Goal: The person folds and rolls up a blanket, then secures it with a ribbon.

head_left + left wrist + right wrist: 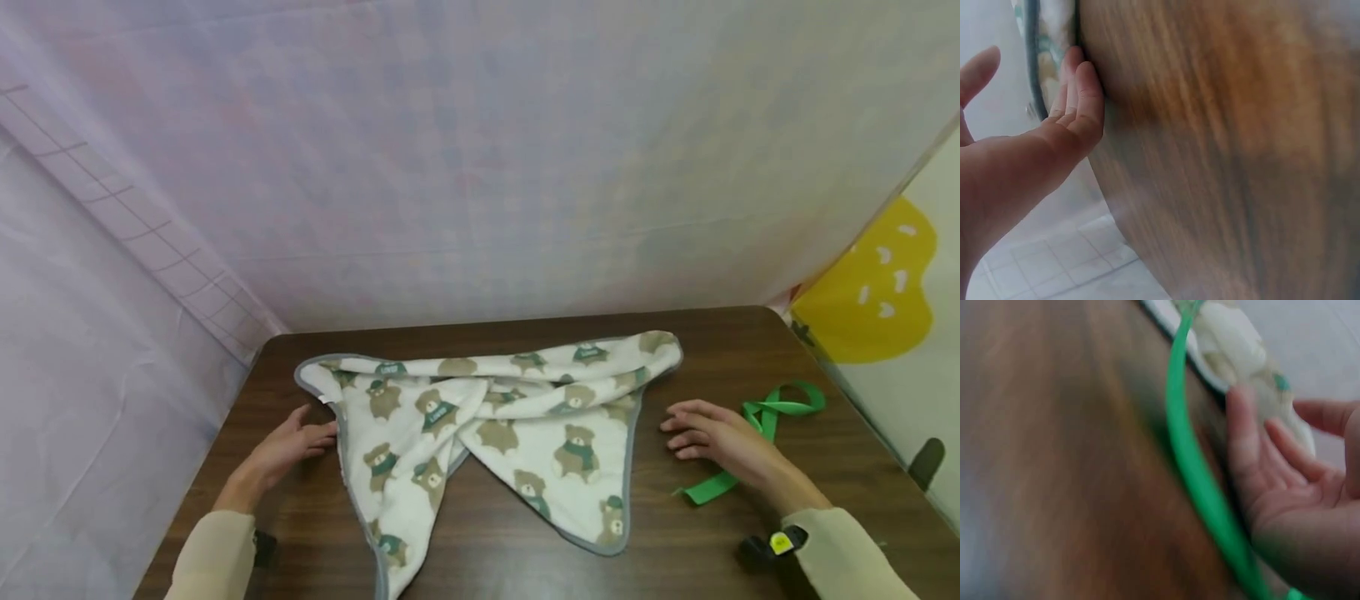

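A white cloth (431, 408) printed with brown bears and edged in grey lies rumpled on the table, its top part folded into a band and two corners hanging toward the front. At its left edge is my left hand (288, 446), fingertips right at the grey border; the left wrist view has its fingers (1089, 94) extended beside the cloth. My right hand (720, 437) is to the right of the cloth, apart from it, with fingers loosely bent and nothing in them. Beside and partly under that hand runs a green ribbon (1188, 444), looped at its far end (795, 407).
The brown wooden table (510, 533) has rounded back corners. Pale fabric (465, 183) hangs behind it, and a white sheet (90, 375) is on the left. On the right wall is a yellow shape (885, 283) with white marks.
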Tool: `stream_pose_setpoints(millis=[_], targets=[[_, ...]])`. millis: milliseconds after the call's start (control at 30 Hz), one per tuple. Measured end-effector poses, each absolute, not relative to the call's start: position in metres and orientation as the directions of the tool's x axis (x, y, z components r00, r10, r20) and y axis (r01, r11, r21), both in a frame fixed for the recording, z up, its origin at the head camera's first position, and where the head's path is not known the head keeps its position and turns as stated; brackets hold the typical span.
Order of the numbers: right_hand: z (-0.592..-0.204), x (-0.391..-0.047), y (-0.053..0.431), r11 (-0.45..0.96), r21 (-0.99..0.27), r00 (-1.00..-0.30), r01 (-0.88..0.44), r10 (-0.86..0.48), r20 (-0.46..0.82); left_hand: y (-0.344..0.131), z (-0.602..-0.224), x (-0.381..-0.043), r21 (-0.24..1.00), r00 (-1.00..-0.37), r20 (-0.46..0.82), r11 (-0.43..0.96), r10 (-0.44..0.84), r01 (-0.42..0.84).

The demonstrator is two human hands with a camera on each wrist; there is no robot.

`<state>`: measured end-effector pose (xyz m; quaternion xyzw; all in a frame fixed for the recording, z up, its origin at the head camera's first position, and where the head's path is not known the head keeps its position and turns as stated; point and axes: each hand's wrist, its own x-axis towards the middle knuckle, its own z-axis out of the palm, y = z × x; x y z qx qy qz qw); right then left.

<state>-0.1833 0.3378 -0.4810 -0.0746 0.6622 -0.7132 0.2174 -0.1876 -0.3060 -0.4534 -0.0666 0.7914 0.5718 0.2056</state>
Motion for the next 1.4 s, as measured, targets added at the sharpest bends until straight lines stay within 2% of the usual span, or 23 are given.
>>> stream_pose_setpoints(millis=[167, 433, 700, 833, 967, 1100, 1267, 1400], targets=[[-0.482, -0.177, 0.346, -0.029, -0.965, -0.865, 0.261, -0.450, -0.221, -0.301, -0.453, -0.177, 0.864, -0.920, -0.380, 0.392, 0.096, -0.316], [-0.482, -0.181, 0.318, 0.154, -0.971, -0.926, 0.182, -0.306, -0.222, -0.285, -0.446, -0.163, 0.780, -0.930, -0.365, 0.558, 0.038, -0.283], [-0.478, -0.193, 0.289, 0.304, -0.921, -0.935, 0.243, -0.180, -0.306, -0.273, -0.448, -0.159, 0.696, -0.950, -0.311, 0.678, -0.009, -0.235], [-0.476, -0.194, 0.278, 0.375, -0.897, -0.934, 0.232, -0.171, -0.313, -0.272, -0.449, -0.160, 0.681, -0.957, -0.289, 0.697, -0.028, -0.226], [-0.472, -0.191, 0.273, 0.471, -0.862, -0.926, 0.187, -0.210, -0.315, -0.274, -0.451, -0.160, 0.721, -0.954, -0.298, 0.647, -0.034, -0.249], [-0.470, -0.185, 0.272, 0.510, -0.848, -0.898, 0.141, -0.295, -0.327, -0.277, -0.453, -0.159, 0.810, -0.949, -0.316, 0.517, -0.016, -0.279], [-0.469, -0.176, 0.273, 0.426, -0.895, -0.886, 0.132, -0.355, -0.299, -0.282, -0.455, -0.158, 0.872, -0.943, -0.332, 0.381, -0.003, -0.308], [-0.471, -0.168, 0.282, 0.321, -0.938, -0.877, 0.130, -0.405, -0.260, -0.287, -0.456, -0.160, 0.871, -0.942, -0.335, 0.376, -0.016, -0.317]])
